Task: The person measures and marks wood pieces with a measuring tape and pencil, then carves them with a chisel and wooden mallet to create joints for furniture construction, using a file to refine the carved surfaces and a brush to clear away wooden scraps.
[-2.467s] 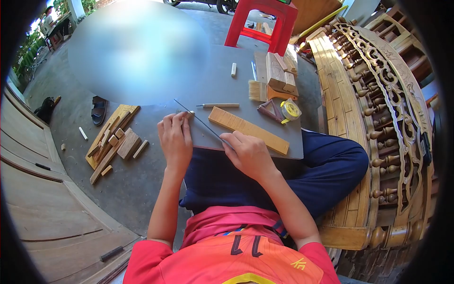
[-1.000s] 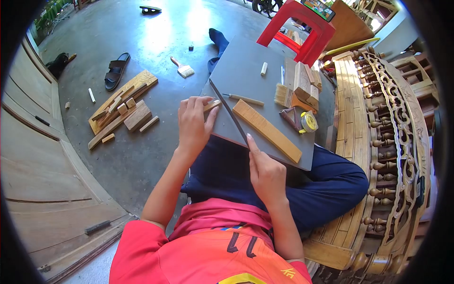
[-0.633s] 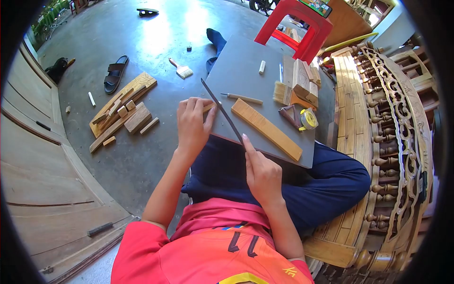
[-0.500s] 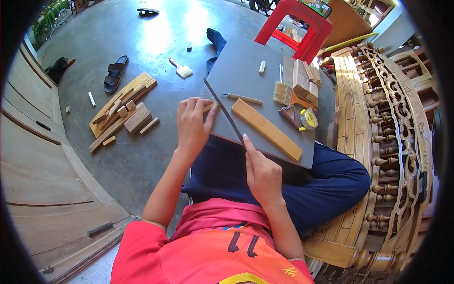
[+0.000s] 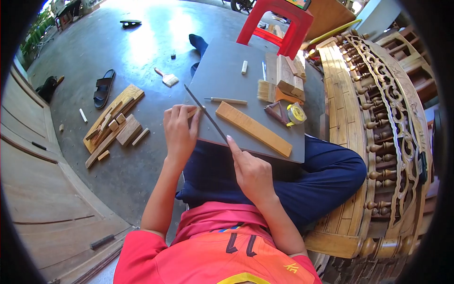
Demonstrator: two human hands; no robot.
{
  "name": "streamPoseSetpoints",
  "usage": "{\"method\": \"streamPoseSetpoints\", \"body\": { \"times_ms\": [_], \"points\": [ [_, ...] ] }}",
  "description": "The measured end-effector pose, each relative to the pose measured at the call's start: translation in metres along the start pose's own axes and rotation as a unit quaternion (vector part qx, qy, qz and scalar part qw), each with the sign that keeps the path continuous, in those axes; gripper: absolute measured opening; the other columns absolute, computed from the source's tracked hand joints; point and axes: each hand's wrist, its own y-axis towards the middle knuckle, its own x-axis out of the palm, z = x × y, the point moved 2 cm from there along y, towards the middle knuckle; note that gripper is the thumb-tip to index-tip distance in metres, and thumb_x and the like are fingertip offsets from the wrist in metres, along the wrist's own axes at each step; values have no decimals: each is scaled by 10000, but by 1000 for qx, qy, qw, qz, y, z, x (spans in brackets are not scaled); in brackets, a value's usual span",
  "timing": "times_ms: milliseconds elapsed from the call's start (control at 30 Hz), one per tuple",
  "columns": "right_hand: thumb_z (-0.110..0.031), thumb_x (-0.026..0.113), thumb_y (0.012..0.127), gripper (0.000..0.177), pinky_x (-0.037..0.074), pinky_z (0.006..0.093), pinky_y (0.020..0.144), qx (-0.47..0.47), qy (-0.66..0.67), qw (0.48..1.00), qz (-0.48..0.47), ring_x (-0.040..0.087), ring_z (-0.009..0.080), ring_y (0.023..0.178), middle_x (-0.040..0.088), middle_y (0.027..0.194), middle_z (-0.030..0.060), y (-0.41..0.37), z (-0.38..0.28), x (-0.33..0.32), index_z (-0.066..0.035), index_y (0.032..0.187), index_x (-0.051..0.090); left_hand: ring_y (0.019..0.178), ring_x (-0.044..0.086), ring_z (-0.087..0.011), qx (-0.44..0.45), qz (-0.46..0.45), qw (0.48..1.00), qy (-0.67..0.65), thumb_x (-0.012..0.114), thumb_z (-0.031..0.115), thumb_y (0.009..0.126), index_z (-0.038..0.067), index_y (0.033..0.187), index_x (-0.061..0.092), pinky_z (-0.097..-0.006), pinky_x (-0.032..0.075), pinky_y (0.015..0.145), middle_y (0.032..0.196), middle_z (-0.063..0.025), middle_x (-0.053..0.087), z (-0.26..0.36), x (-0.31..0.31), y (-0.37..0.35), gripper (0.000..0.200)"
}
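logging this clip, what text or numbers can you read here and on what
"11": dark digits on the orange shirt, upside down to the camera.
Small yellow logo beside them: too small to read.
Label on the tape measure: blurred.

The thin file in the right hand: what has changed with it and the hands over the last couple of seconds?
The file swung to point more steeply away across the grey board; the right hand drew back, forefinger now stretched along the blade. Unchanged: the left hand pins the small wooden piece at the board's edge; slat, brush and tape measure lie as before.
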Motion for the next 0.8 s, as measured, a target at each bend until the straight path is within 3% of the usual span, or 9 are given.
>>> {"method": "streamPoseSetpoints", "body": {
  "times_ms": [800],
  "points": [
    [-60, 690, 962, 670, 550, 402, 628, 21, 21, 1000, 9, 650, 231, 631, 578, 755, 63, -6, 0, -2, -139, 1611, 544, 1081, 597, -338, 11, -20, 1000, 7, 694, 169, 1051, 34, 1084, 728, -456, 470, 960, 1087, -118, 673, 1, -1, 2, 143]
  ]
}}
